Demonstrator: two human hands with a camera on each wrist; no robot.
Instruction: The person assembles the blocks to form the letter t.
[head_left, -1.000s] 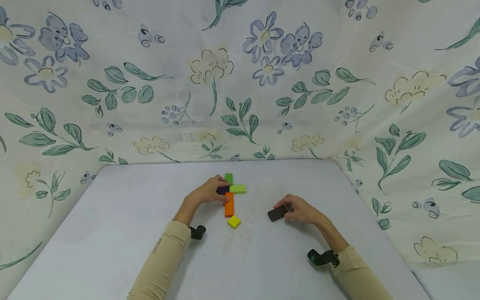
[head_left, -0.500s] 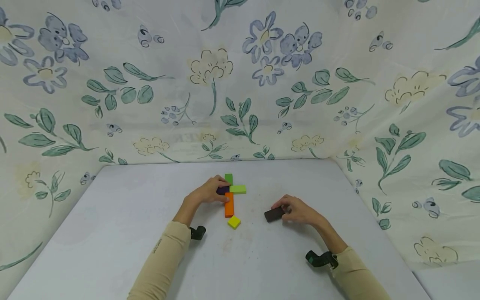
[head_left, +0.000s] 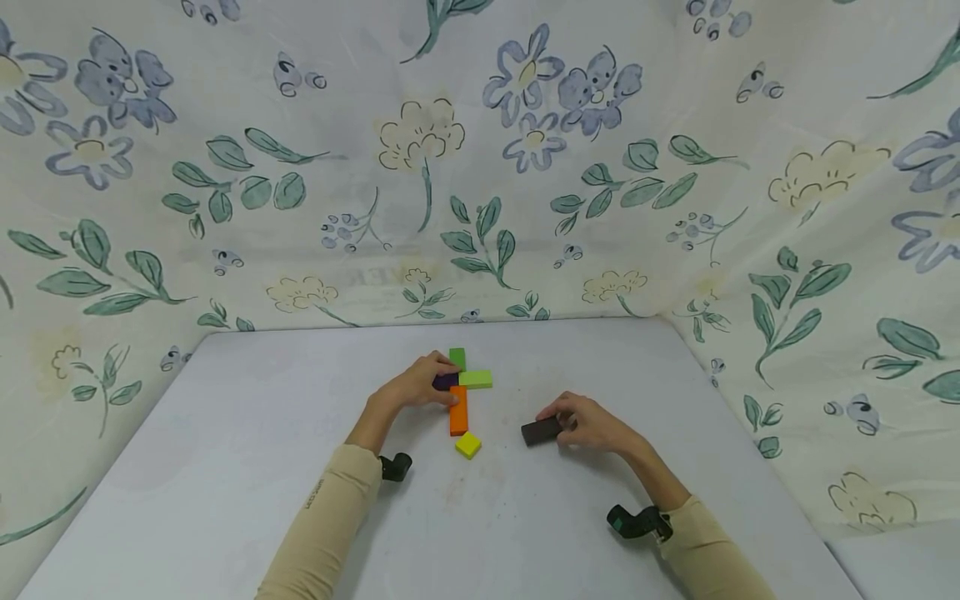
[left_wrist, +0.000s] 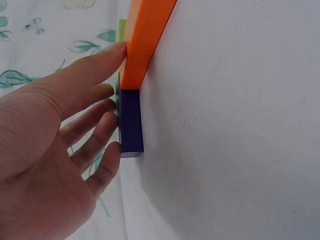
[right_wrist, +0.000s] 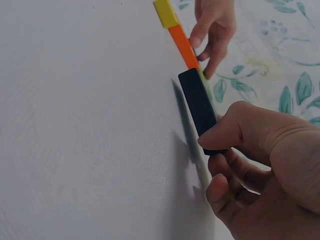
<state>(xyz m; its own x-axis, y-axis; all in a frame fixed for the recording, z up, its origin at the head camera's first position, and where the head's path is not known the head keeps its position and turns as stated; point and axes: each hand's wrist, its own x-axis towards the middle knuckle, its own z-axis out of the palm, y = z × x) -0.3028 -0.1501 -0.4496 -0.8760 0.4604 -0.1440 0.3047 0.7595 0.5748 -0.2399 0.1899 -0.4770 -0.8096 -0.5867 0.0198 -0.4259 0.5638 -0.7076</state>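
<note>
My left hand (head_left: 420, 380) rests at a cluster of coloured blocks, its thumb touching the orange block (left_wrist: 145, 45) and its other fingertips along the purple block (left_wrist: 131, 122). A light green block (head_left: 477, 380) lies right of the purple one, and a darker green block (head_left: 457, 357) points away behind them. Off the orange block's near end sits a yellow block (head_left: 468, 446), turned cornerwise. My right hand (head_left: 588, 422) pinches a black block (right_wrist: 197, 106) by one end between thumb and fingers, to the right of the cluster. Its shadow shows beside it on the table.
Everything lies on a white table (head_left: 300, 367). A floral cloth (head_left: 480, 167) hangs behind its far edge and along the right side. Small black cameras are worn on the left wrist (head_left: 396, 467) and the right wrist (head_left: 633, 522).
My right hand has moved left with the black block, bringing it closer to the cluster. The left hand and the other blocks have stayed in place.
</note>
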